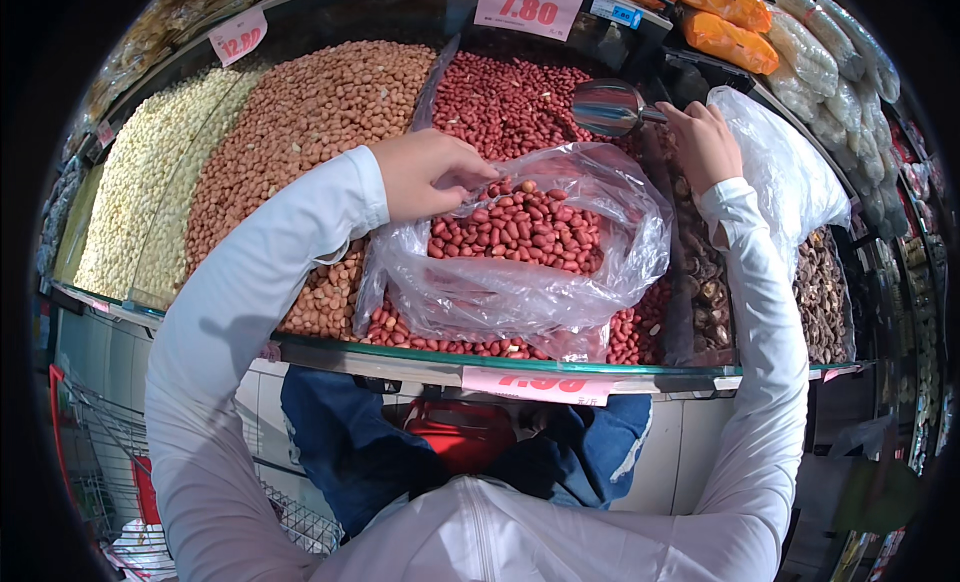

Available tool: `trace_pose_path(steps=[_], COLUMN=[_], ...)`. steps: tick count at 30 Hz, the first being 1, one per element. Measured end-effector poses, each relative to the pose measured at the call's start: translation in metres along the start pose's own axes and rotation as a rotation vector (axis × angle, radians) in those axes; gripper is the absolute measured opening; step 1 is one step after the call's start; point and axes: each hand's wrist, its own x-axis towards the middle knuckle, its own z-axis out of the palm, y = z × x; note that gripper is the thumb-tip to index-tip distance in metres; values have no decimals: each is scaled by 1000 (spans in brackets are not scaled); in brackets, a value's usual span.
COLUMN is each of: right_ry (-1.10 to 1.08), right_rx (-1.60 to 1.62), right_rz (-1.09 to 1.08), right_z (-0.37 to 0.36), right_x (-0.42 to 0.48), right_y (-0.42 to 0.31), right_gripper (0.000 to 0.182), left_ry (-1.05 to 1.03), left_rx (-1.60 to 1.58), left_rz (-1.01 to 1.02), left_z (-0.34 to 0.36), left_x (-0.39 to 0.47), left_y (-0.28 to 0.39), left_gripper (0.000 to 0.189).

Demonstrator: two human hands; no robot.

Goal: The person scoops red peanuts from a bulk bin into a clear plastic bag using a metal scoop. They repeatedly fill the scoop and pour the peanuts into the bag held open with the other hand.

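A clear plastic bag, its mouth spread wide, rests on the red-skinned peanuts in the bin. Inside it lies a heap of the same red peanuts. My left hand pinches the bag's rim at its far left side, thumb and fingers close together. Over to the right, my right hand grips the handle of a shiny metal scoop. The scoop's bowl is at the far right of the red peanuts, apart from the bag. Whether anything lies in the bowl cannot be made out.
Left of the red peanuts are paler brown peanuts and cream-coloured kernels. Dried mushrooms fill the bin on the right, with a white plastic bag above. A glass edge fronts the bins. A wire shopping cart stands at left.
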Motion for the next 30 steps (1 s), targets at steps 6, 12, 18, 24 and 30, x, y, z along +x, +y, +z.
trace_pose_path(steps=[6, 12, 18, 24, 30], right_ry=[-64, -35, -283, -550, -613], right_rx=[41, 200, 584, 757, 748], right_rz=[-28, -118, -100, -48, 107], right_z=[16, 26, 38, 68, 83], right_x=[-4, -1, -5, -13, -16], right_y=[-4, -16, -17, -3, 9], right_gripper=[30, 29, 28, 30, 31], left_ry=[20, 14, 11, -4, 9], left_rx=[-25, -14, -26, -16, -46], left_rz=[-1, -6, -12, -29, 29], left_z=[1, 1, 0, 1, 2], left_x=[0, -1, 0, -1, 2], left_y=[-1, -2, -1, 0, -6], left_gripper=[37, 37, 38, 39, 40])
